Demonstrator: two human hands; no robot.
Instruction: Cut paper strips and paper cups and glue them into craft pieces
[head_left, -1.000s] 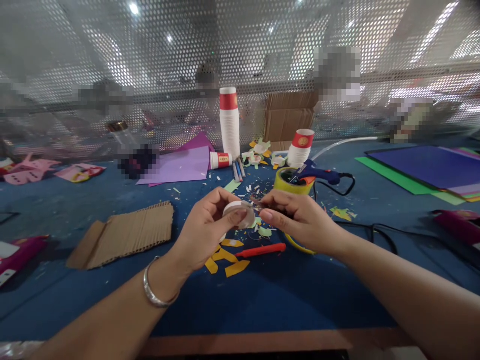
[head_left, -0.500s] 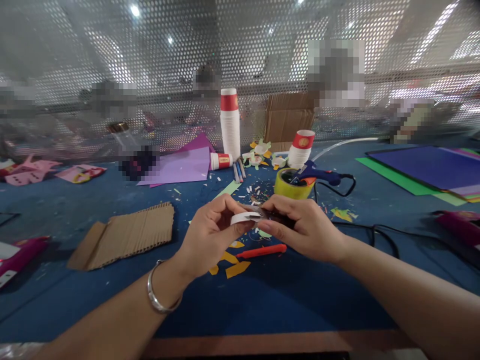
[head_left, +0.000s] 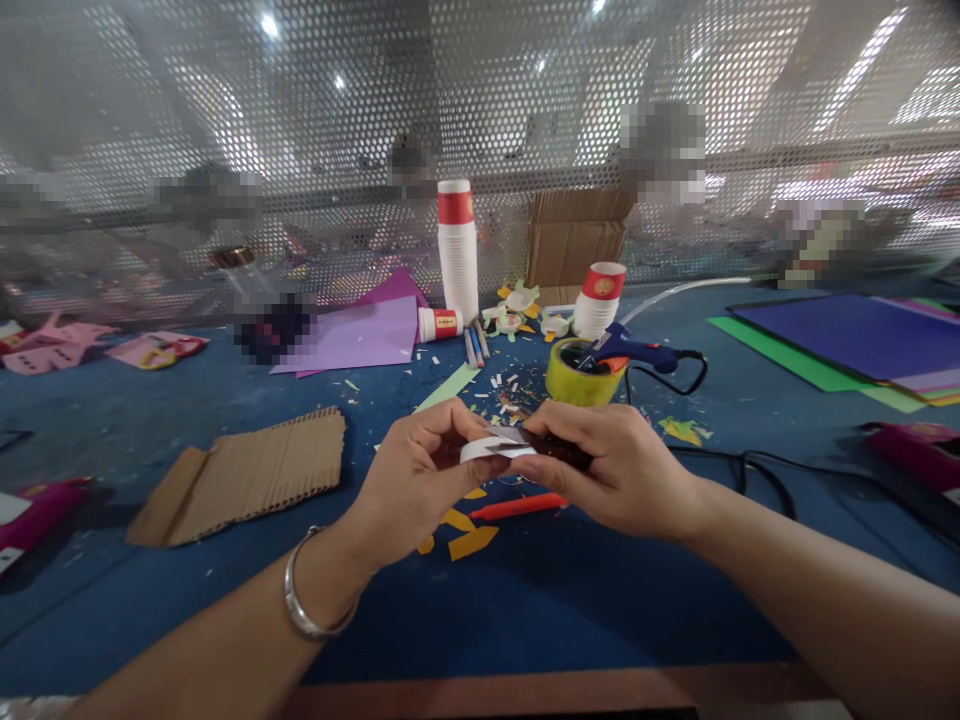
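My left hand (head_left: 416, 465), with a silver bracelet at the wrist, pinches a small curved white paper piece (head_left: 480, 450). My right hand (head_left: 615, 465) is closed around the dark handles of a pair of scissors (head_left: 551, 445), mostly hidden by the fingers. Their metal blades lie across the white piece, between the two hands. On the table just below the hands is a red-orange pen (head_left: 521, 506), beside yellow-orange paper scraps (head_left: 472, 543).
A corrugated cardboard piece (head_left: 262, 475) lies left. Behind the hands are a yellow tape roll (head_left: 581, 385), a blue glue gun (head_left: 641, 352), a tall paper cup stack (head_left: 459, 260) and a shorter stack (head_left: 600, 300). Coloured sheets (head_left: 847, 335) lie right, near a black cord (head_left: 750, 460).
The scissor blades have shifted left over the white piece and show more clearly, slightly apart. Both hands stay close together in nearly the same place. The view has moved slightly.
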